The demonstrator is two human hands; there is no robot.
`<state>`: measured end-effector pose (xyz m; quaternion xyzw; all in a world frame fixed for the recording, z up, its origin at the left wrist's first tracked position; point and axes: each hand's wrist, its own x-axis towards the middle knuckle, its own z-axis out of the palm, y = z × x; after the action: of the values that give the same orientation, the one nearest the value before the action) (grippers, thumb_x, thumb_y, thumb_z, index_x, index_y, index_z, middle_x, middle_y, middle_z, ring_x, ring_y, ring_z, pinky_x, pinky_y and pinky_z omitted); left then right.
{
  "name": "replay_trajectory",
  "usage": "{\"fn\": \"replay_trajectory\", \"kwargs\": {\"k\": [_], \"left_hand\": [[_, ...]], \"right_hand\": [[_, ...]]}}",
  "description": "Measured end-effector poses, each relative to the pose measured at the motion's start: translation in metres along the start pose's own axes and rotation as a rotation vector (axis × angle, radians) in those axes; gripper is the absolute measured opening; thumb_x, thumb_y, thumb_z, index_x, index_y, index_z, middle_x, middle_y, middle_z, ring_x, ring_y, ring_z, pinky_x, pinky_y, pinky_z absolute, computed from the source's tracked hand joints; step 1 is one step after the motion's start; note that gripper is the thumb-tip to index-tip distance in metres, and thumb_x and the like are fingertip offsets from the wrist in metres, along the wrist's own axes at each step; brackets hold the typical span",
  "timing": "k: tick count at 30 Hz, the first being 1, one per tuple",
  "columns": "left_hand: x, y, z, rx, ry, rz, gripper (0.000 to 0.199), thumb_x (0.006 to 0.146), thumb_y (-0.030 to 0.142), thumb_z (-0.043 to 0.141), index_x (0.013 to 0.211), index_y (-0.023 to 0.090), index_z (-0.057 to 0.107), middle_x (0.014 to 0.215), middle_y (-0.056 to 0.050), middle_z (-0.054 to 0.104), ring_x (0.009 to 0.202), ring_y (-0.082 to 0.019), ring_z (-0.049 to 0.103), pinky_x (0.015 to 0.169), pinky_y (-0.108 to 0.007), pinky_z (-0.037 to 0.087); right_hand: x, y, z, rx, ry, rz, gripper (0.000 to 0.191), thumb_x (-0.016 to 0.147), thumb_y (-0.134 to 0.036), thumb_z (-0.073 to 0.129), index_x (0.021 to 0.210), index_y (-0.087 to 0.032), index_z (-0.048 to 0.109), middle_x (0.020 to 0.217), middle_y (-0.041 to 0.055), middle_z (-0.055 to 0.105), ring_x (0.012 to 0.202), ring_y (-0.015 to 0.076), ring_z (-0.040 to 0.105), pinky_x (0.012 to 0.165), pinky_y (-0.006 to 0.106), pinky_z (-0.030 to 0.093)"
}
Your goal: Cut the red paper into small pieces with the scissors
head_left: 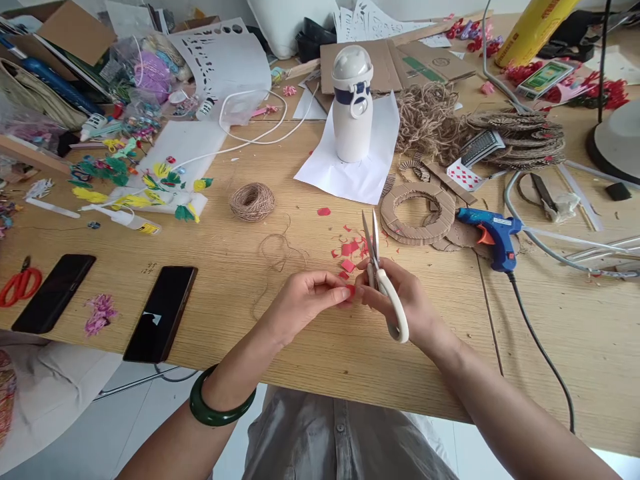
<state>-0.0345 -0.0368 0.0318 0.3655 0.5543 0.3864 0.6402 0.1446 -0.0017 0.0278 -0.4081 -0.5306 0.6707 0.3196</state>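
Between the thumb and fingers of my left hand (315, 297) is a small red piece (350, 292), mostly covered by the fingertips. My right hand (400, 297) holds white-handled scissors (389, 287), their blades pointing away from me and slightly parted. The right fingertips come close to the red piece; whether they touch it I cannot tell. Just beyond both hands, red scraps (350, 249) lie scattered on the wooden table (310, 360). A loose strand of twine (283, 250) trails left of them from near a twine ball (253, 201).
A white bottle (353, 113) stands on paper at the back. Cardboard rings (419, 212) and a blue glue gun (493, 233) lie to the right, its cord running toward the front edge. Two phones (161, 313) and red-handled scissors (21, 283) are at left. Someone's leg (55, 387) shows beside the table.
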Motion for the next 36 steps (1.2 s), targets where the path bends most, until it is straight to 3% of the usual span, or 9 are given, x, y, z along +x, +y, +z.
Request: {"fn": "replay_trajectory", "kwargs": {"k": [7,13,16,19,25,30,36], "left_hand": [[0.0,0.002,0.005,0.087,0.018,0.045,0.012,0.077,0.031,0.074,0.077,0.018,0.076,0.081,-0.005,0.074,0.078,-0.019,0.068,0.078,-0.031,0.053],[-0.001,-0.008,0.018,-0.201,0.085,0.107,0.024,0.085,0.037,0.065,0.088,0.017,0.077,0.093,-0.009,0.076,0.087,-0.024,0.07,0.08,-0.036,0.056],[-0.001,-0.015,0.026,-0.27,0.114,0.102,0.021,0.081,0.034,0.07,0.089,0.016,0.077,0.096,-0.009,0.076,0.09,-0.022,0.07,0.083,-0.033,0.055],[0.0,-0.019,0.031,-0.263,0.179,0.111,0.015,0.075,0.028,0.077,0.085,0.017,0.077,0.089,-0.005,0.077,0.085,-0.017,0.07,0.083,-0.029,0.053],[0.0,-0.019,0.026,-0.229,0.231,0.131,0.017,0.075,0.031,0.076,0.078,0.016,0.072,0.083,-0.005,0.073,0.083,-0.018,0.067,0.084,-0.034,0.053],[0.0,-0.022,0.019,-0.143,0.29,0.186,0.015,0.076,0.032,0.075,0.078,0.017,0.071,0.082,-0.003,0.071,0.085,-0.017,0.064,0.084,-0.032,0.051],[-0.003,-0.017,0.025,-0.066,0.265,0.215,0.011,0.077,0.028,0.074,0.076,0.018,0.071,0.085,-0.003,0.073,0.083,-0.016,0.066,0.082,-0.028,0.052]], "right_hand": [[0.001,0.006,0.001,0.044,-0.024,-0.004,0.035,0.073,-0.035,0.077,0.087,-0.019,0.049,0.07,-0.0028,0.056,0.06,0.0113,0.048,0.055,0.026,0.038],[0.0,0.007,0.003,0.085,0.094,-0.005,0.034,0.074,-0.035,0.076,0.092,-0.019,0.052,0.068,-0.0039,0.055,0.056,0.01,0.046,0.051,0.024,0.037],[0.0,0.007,0.003,0.102,0.125,-0.025,0.033,0.074,-0.034,0.074,0.093,-0.019,0.052,0.071,-0.0028,0.057,0.057,0.0099,0.048,0.052,0.024,0.039],[0.001,0.007,0.003,0.102,0.114,-0.019,0.032,0.074,-0.032,0.073,0.095,-0.018,0.053,0.072,-0.0024,0.057,0.058,0.0105,0.049,0.053,0.024,0.04],[0.0,0.002,0.003,0.083,0.118,0.062,0.026,0.076,-0.024,0.069,0.095,-0.018,0.053,0.064,-0.0048,0.051,0.06,0.0125,0.051,0.057,0.026,0.041],[0.0,0.001,0.002,0.074,0.108,0.015,0.02,0.079,-0.023,0.066,0.092,-0.018,0.052,0.071,-0.0023,0.056,0.059,0.0111,0.048,0.057,0.026,0.038],[0.0,0.006,0.004,0.16,0.106,-0.033,0.027,0.076,-0.021,0.069,0.097,-0.017,0.052,0.077,-0.0014,0.058,0.061,0.0104,0.05,0.057,0.025,0.039]]}}
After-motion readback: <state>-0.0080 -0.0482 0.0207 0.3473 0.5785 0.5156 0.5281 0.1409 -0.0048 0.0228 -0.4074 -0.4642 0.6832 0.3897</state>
